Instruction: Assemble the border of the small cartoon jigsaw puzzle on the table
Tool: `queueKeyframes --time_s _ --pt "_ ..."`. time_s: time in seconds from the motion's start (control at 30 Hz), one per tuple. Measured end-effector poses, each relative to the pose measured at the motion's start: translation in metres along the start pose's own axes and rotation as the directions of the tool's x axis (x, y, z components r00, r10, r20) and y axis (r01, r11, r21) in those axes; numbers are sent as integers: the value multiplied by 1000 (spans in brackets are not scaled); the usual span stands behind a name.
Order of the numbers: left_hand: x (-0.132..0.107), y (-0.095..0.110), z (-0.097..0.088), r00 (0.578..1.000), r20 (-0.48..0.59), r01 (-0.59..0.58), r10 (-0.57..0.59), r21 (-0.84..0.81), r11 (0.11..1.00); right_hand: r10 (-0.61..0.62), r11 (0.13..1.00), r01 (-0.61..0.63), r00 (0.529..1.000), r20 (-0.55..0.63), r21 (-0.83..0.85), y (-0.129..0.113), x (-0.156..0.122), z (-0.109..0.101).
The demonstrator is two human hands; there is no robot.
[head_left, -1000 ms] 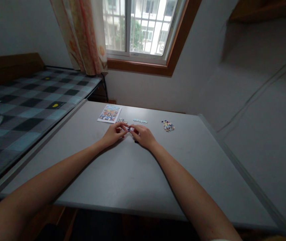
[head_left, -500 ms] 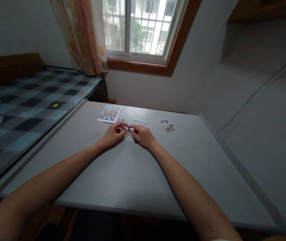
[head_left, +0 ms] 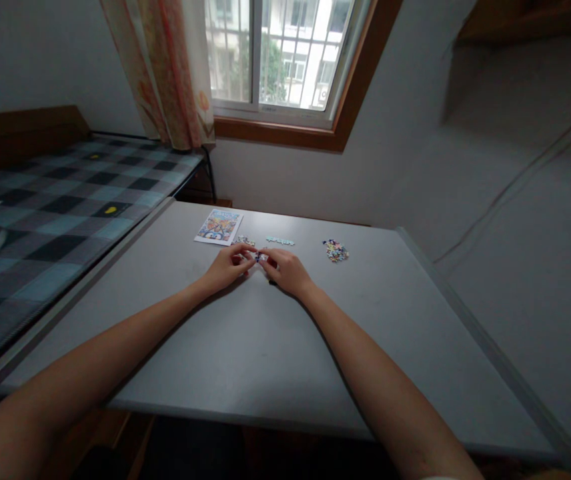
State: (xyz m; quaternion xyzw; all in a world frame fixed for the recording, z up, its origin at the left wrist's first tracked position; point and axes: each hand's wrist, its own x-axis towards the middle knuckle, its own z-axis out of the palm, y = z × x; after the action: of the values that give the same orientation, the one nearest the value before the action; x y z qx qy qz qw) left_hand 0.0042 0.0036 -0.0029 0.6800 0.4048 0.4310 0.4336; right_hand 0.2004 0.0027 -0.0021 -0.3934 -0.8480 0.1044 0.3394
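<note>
My left hand and my right hand meet fingertip to fingertip over the far middle of a grey table. Both pinch small jigsaw pieces between thumb and fingers, pressing them together. A few joined pieces lie just beyond my left hand. A short pale-blue strip of joined pieces lies beyond my right hand. A pile of loose coloured pieces sits further right, apart from both hands.
A colourful picture card lies at the table's far left. A bed with a checked cover runs along the table's left edge. A window and curtain are behind; a grey wall stands close on the right.
</note>
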Motion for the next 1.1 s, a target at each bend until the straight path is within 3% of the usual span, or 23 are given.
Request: queueKeyframes --time_s 1.1 --pt "0 0 0 1000 10 6 -6 -15 1000 -4 1000 4 1000 -6 12 0 -1 0"
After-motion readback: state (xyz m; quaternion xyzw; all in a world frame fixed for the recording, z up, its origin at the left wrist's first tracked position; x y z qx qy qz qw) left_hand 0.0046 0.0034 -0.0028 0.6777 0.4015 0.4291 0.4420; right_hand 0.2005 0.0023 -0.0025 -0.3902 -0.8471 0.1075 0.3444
